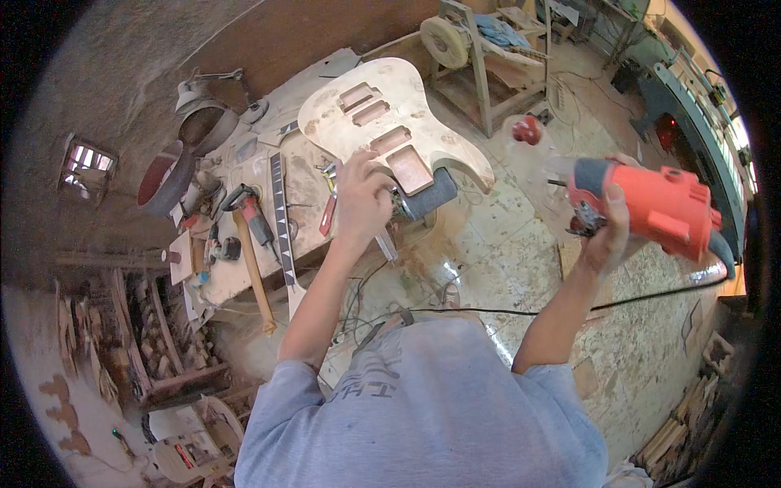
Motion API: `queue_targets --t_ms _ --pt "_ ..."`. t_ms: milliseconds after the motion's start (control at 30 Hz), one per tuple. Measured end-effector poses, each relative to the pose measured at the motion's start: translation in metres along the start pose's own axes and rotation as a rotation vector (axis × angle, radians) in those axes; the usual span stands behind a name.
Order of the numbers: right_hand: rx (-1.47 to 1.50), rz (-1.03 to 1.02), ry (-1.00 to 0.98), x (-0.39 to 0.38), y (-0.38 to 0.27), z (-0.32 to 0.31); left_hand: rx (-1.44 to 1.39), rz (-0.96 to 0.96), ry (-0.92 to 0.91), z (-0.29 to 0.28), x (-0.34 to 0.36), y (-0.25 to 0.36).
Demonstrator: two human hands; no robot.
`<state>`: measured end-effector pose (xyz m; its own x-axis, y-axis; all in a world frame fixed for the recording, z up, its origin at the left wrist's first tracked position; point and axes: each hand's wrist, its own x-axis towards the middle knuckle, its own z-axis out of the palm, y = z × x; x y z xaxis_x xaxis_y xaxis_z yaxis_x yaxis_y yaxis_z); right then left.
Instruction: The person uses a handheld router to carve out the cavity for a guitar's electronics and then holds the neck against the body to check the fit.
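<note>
My right hand grips a red router with a dark collar and a bit pointing left, held raised over the floor. My left hand is at the lower edge of a pale wooden guitar body with several routed cavities, fingers curled near the lowest cavities; what they grip, if anything, is unclear. Beneath the body's right part is a dark grey padded block. Left of it lie a guitar neck with triangular inlays, a red and grey power tool and a small red tool.
The cluttered bench holds lamps. A wooden stand is at the back, machinery at the right. Wood offcuts fill the lower left. A black cable runs across in front of me above the dusty floor.
</note>
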<state>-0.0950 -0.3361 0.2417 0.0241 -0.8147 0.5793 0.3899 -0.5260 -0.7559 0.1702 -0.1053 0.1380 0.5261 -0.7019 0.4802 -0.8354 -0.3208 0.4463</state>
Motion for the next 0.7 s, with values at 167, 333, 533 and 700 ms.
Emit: queue_targets --t_ms 167,333,533,700 --pt "0.174 0.166 -0.150 -0.009 0.004 0.062 -0.361 -0.261 0.252 -0.003 0.011 -0.043" --pt "0.169 0.175 -0.435 -0.029 0.038 0.133 -0.536 -0.289 0.235 -0.016 0.016 -0.046" --pt "-0.058 0.089 -0.657 -0.057 0.064 0.186 -0.621 -0.307 0.124 -0.005 0.014 -0.059" --pt "-0.120 0.034 -0.724 -0.073 0.071 0.189 -0.496 -0.264 0.122 0.003 0.005 -0.066"
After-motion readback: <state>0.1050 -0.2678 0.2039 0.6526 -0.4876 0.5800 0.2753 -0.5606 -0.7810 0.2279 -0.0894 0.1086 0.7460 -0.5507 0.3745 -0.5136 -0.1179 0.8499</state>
